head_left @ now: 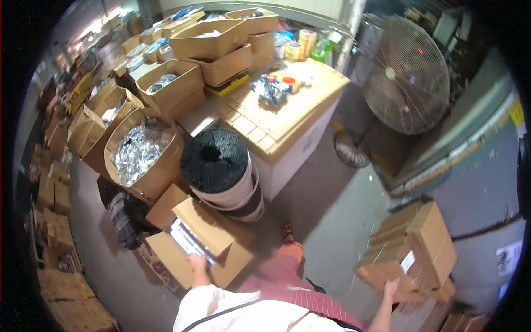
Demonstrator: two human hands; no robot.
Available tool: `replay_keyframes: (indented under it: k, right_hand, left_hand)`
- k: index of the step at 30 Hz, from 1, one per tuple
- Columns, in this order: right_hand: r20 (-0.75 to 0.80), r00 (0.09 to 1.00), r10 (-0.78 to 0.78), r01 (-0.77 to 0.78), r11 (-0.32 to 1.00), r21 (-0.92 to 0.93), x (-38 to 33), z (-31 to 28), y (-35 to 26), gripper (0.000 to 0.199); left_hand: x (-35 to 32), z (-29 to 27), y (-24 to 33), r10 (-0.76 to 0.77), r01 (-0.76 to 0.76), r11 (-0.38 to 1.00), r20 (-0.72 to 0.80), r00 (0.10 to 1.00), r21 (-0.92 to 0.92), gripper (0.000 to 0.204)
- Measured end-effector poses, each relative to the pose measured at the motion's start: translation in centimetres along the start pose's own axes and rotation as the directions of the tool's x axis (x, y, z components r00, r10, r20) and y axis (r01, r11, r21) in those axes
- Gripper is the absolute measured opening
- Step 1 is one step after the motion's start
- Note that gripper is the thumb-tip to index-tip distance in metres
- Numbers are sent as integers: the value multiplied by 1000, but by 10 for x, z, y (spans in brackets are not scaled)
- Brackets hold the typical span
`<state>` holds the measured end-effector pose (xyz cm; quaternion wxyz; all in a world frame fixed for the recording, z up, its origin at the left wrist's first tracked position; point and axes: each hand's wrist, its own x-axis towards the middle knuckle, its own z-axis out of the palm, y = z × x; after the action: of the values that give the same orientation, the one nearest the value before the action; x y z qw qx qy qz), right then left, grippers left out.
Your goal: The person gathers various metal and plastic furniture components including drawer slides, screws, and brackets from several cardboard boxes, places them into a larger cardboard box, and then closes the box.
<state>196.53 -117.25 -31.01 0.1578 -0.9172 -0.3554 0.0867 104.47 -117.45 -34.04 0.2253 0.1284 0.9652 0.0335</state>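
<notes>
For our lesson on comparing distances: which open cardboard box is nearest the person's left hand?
The open box with white contents, just below the dark-topped cylinder in view: the left hand is at it, while the others stand farther away.

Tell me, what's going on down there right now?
The person's left hand reaches into an open cardboard box, at the near end of some flat white items; whether it grips them is unclear. The right hand is out to the side by stacked brown cartons; I can't tell if it touches them. Beyond the open box stands a black roll in a pale tub.
</notes>
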Motion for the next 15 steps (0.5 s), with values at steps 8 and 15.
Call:
replay_keyframes:
  k: [8,15]
  right_hand:
    - [604,760,-242,-118,861,494,118,104,-412,69]
    - [56,104,-993,748,116,654,119,68,-803,32]
  left_hand:
    - [-18,-33,29,-354,340,827,55,934,-447,36]
    - [-52,-57,97,-391,242,-137,277,877,-960,22]
